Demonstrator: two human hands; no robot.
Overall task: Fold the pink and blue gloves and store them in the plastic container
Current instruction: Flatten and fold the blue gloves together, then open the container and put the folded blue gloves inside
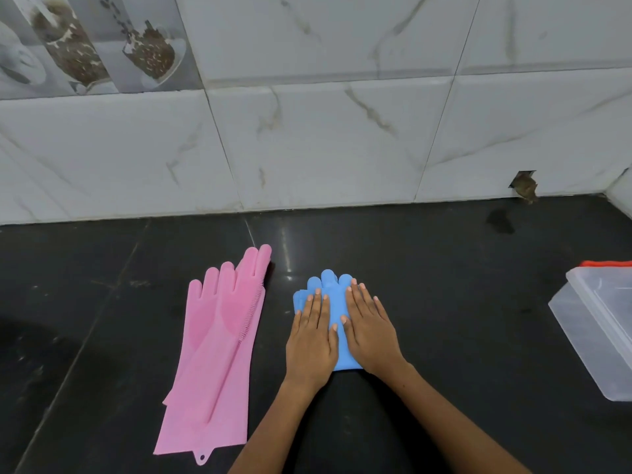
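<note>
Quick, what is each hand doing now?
Left hand: open, flat on the blue gloves.
Right hand: open, flat on them too.

Two bare forearms, left hand (313, 340) and right hand (371, 331) ringless, short pale nails, no sleeves.

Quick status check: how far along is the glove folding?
Done: blue gloves look folded short. In hand: left hand and right hand press them flat. Left: pink gloves lie full length, unfolded; nothing visibly stored in the plastic container.
</note>
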